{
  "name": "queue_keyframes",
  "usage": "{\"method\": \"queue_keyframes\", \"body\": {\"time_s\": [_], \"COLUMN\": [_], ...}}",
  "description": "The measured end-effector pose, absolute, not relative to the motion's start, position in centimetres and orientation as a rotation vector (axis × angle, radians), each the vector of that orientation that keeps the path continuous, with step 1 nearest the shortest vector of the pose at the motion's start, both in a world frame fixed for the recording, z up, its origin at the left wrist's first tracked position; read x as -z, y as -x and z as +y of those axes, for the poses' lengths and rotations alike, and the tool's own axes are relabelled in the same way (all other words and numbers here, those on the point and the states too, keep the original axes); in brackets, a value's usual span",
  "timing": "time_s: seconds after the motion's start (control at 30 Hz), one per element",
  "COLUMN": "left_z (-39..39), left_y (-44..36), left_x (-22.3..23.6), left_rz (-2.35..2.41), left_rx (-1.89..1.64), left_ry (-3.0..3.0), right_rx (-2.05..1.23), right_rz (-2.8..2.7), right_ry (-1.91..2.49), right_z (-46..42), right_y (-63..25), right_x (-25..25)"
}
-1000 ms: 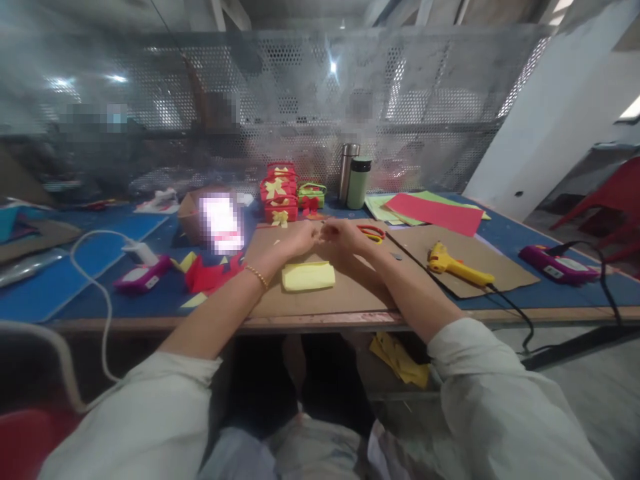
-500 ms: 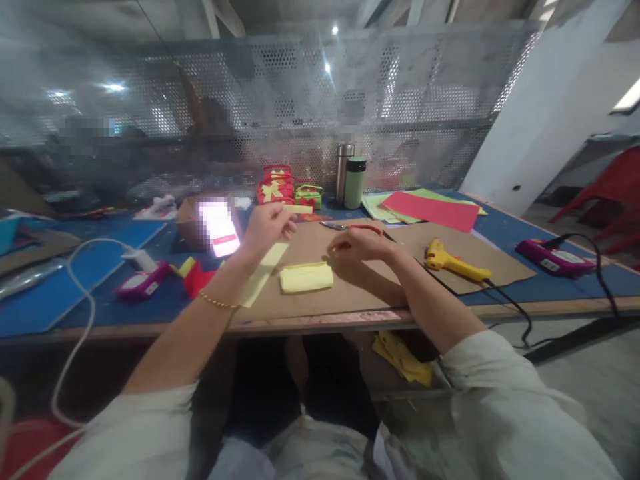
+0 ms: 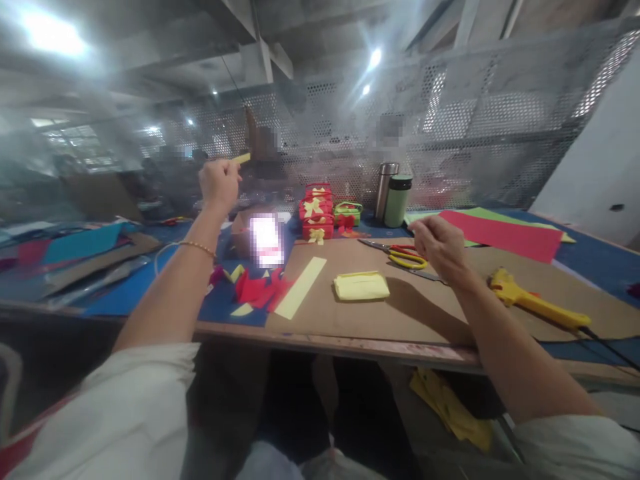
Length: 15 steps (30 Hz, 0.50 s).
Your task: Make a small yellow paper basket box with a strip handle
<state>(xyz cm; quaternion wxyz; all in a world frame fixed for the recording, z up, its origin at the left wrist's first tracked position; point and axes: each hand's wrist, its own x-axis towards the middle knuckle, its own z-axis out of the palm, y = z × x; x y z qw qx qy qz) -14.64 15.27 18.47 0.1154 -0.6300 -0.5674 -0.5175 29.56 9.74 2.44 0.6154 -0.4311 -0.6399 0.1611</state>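
My left hand (image 3: 220, 185) is raised at the left, closed on a small yellow paper strip (image 3: 243, 159) that sticks out past its fingers. My right hand (image 3: 443, 245) is held over the right part of the cardboard sheet (image 3: 320, 327), fingers curled together; whether anything is in them is hidden. Just left of it lie scissors with yellow handles (image 3: 414, 261) and a red-handled pair (image 3: 375, 246). On the cardboard between my arms sits a folded yellow paper piece (image 3: 361, 288). A long pale-yellow strip (image 3: 301, 290) lies slantwise to its left.
A yellow glue gun (image 3: 537, 303) lies at the right, its cord trailing off. Red paper boxes (image 3: 316, 212), a green box (image 3: 347, 215) and a green bottle (image 3: 399, 201) stand behind. A lit phone (image 3: 267, 240), red scraps (image 3: 257, 288) and coloured sheets (image 3: 510, 235) lie around.
My left hand has lifted up and left with the small yellow strip, away from the long strip. My right hand has moved right, away from the folded yellow piece. The view has turned left.
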Motion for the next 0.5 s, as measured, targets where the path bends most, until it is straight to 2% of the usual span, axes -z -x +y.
{"method": "queue_keyframes", "body": {"time_s": [0.13, 0.2, 0.33, 0.4, 0.5], "left_z": [16.7, 16.0, 13.0, 11.0, 7.9], "left_y": [15.2, 14.3, 8.7, 3.9, -4.0], "left_x": [-17.1, -16.9, -16.2, -14.6, -10.3], "left_rz": [-2.078, -2.136, -1.767, -1.574, -1.602], "left_rx": [0.963, 0.830, 0.988, 1.101, 1.264], "left_ry": [1.763, 1.755, 1.940, 2.243, 2.930], "right_rx": [-0.396, -0.454, -0.568, -0.617, -0.698], "right_rz": [-1.455, -1.516, -1.571, -1.541, -1.491], "right_ry": [0.992, 1.003, 0.977, 0.939, 0.859], "right_z": [8.8, 8.6, 8.4, 8.2, 7.9], "right_y": [-29.1, -28.7, -27.7, -27.2, -26.4], "right_x": [-2.9, -2.7, -3.0, -3.4, -3.9]}}
